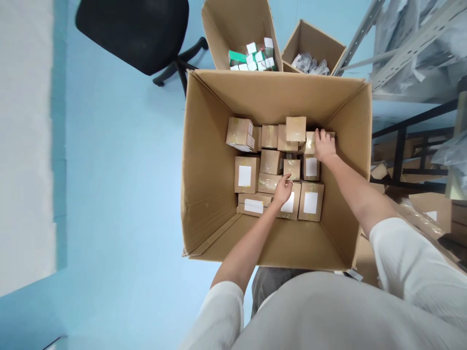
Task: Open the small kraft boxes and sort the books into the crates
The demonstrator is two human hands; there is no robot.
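A large open cardboard carton (209,233) stands in front of me, with several small brown boxes packed in rows on its bottom. My left hand (283,189) reaches in over the front rows, fingers apart, its fingertips at the near edge of a small taped box (292,168). Farther back on the right, my right hand (325,145) rests with spread fingers at the side of another taped box (310,142); its fingertips are partly hidden. White labels show on some boxes, such as the front-right box (311,201). One box (296,129) sits higher than its neighbours at the back.
Behind the carton stand an open box (237,24) of white and green small packs and a smaller box (314,41) holding grey plastic-wrapped items. A black chair (134,34) is at the upper left. Metal shelving (412,53) and more cardboard line the right side.
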